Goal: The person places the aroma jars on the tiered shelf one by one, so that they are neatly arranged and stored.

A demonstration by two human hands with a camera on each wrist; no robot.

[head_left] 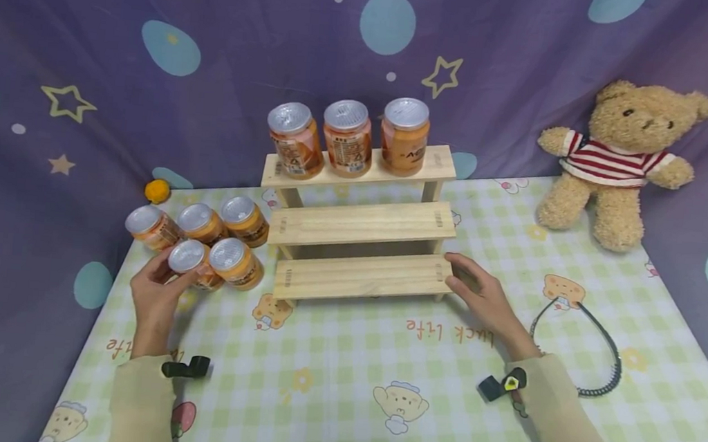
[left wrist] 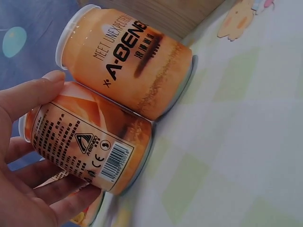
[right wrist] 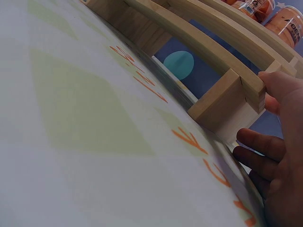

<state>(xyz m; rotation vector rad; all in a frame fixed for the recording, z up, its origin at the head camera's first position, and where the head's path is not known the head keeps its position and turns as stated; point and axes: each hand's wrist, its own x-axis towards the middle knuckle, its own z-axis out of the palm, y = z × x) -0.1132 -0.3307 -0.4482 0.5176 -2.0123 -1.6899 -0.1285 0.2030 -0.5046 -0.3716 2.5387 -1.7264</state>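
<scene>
Several orange cans with silver lids stand on the cloth left of a three-step wooden rack (head_left: 362, 277). My left hand (head_left: 157, 296) grips the front left can (left wrist: 94, 137), thumb near its lid and fingers round its side. Another can (left wrist: 128, 61) stands right against it, its printed front showing in the left wrist view. At the rack's right end, my right hand (head_left: 485, 301) holds the lowest board (right wrist: 251, 85) between thumb and forefinger. Its other fingers are loosely bent below the board end. Three cans, among them a middle one (head_left: 348, 141), stand on the top board.
A teddy bear (head_left: 623, 166) in a striped shirt sits at the back right. On the cloth near my right forearm lies a dark coiled cord (head_left: 612, 352). A small yellow object (head_left: 157, 192) is by the back left edge. Purple curtains (head_left: 249, 46) border the table.
</scene>
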